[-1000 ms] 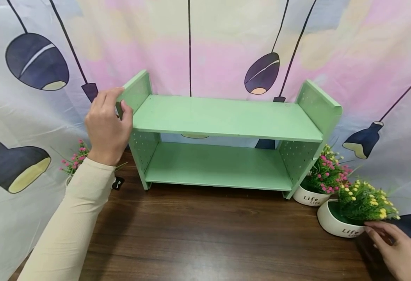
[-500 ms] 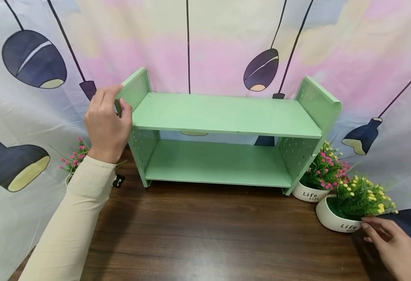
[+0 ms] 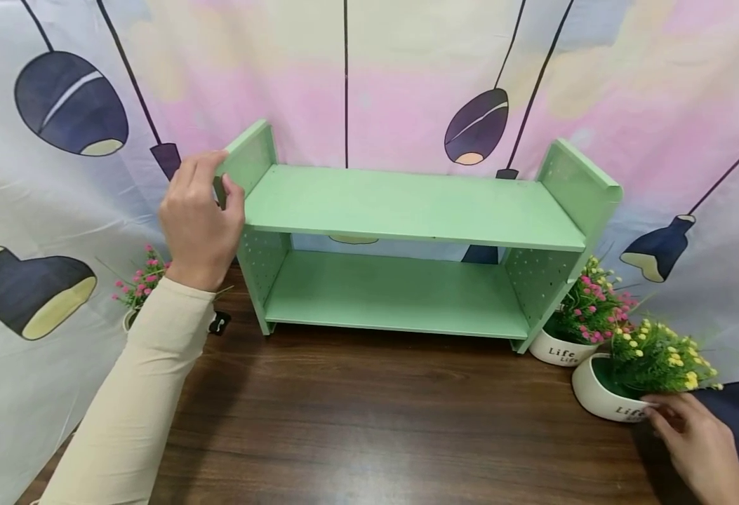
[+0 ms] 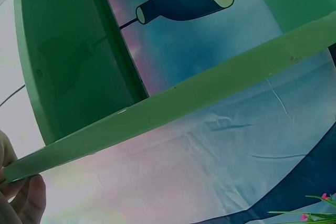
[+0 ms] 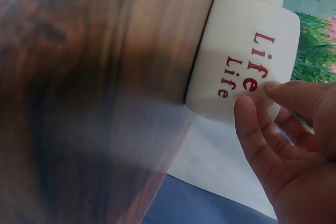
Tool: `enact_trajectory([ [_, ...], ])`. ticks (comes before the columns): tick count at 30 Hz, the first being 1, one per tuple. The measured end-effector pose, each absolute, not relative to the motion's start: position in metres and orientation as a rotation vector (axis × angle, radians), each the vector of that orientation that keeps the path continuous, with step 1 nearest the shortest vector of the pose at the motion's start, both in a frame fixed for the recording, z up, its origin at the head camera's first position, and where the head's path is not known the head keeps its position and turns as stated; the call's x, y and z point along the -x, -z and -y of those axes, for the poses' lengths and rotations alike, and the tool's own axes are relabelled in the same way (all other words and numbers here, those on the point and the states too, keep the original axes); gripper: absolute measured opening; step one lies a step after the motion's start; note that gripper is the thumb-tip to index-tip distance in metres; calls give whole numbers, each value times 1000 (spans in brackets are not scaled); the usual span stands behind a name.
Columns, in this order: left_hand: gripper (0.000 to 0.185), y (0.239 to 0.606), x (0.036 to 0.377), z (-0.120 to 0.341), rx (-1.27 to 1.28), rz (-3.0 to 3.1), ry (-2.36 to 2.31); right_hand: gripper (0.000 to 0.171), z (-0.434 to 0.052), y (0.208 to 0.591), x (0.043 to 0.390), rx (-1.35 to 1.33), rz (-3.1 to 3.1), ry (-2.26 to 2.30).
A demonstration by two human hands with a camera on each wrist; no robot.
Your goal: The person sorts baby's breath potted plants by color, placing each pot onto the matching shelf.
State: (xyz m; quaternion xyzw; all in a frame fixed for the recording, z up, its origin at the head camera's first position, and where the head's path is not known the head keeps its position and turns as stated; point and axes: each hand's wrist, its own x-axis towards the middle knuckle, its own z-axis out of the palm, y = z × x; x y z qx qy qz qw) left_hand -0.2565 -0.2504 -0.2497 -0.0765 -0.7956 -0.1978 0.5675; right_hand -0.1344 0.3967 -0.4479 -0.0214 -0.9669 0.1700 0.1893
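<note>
A light green two-tier shelf (image 3: 407, 203) stands at the back of a dark wooden table (image 3: 375, 421). My left hand (image 3: 201, 210) grips the top front corner of its left side panel, thumb on the inner face. In the left wrist view, my fingers (image 4: 26, 203) are against the end of the shelf's green edge (image 4: 184, 103). My right hand (image 3: 691, 438) is at the lower right. Its fingertips (image 5: 278, 90) touch the wall of a white "Life" pot (image 3: 603, 396) of yellow flowers, also seen as the pot (image 5: 241, 56) in the right wrist view.
A second white pot (image 3: 558, 347) with pink flowers stands between the shelf's right foot and the yellow one. Another pink-flowered plant (image 3: 142, 280) sits behind my left forearm. A lamp-printed curtain (image 3: 407, 70) hangs close behind everything.
My left hand keeps its hold on the shelf's panel. The right hand stays at the yellow-flowered pot, shifted only slightly.
</note>
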Motion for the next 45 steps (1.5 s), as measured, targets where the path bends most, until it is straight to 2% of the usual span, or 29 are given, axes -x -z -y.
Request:
enact_trajectory([
  [24,32,248,253,248,180,1871,494,23,-350,438,120,-200,2747,-556],
  [45,31,250,255,249,185,1863,486,29,-296,439,127,-445,2646,-699],
])
